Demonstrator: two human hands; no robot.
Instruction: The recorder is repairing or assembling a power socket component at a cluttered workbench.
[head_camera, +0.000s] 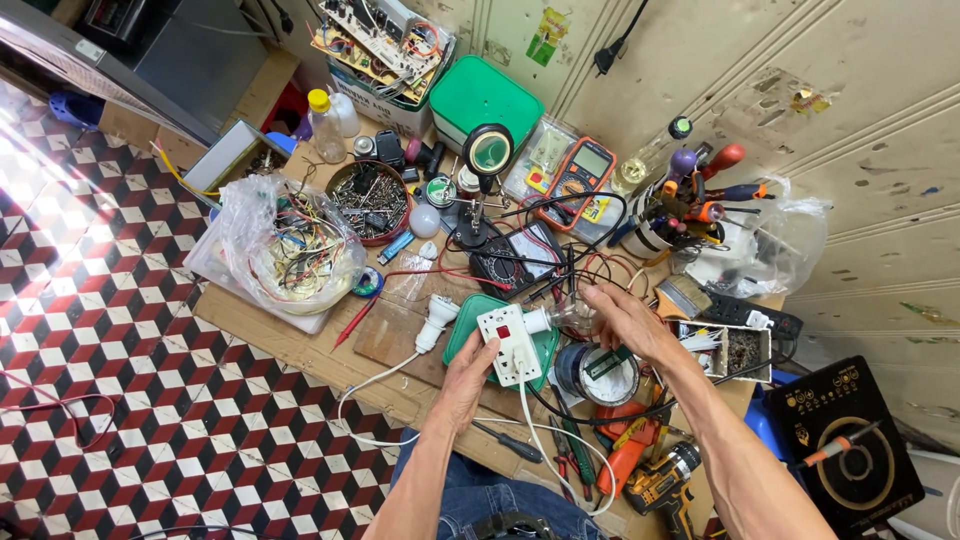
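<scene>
Glossy white plastic socket box (508, 344), clear glass bulb (572, 317), rough wooden workbench (300, 335).

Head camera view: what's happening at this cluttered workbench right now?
A person sits at a wooden workbench crowded with tools and electronic parts. Their left hand steadies a white rectangular socket box with a red switch, which rests over a green plastic lid. Their right hand holds a clear glass light bulb sideways against the box's top corner. A white cord runs from the box toward the person. A black analogue multimeter and an orange digital multimeter lie behind.
</scene>
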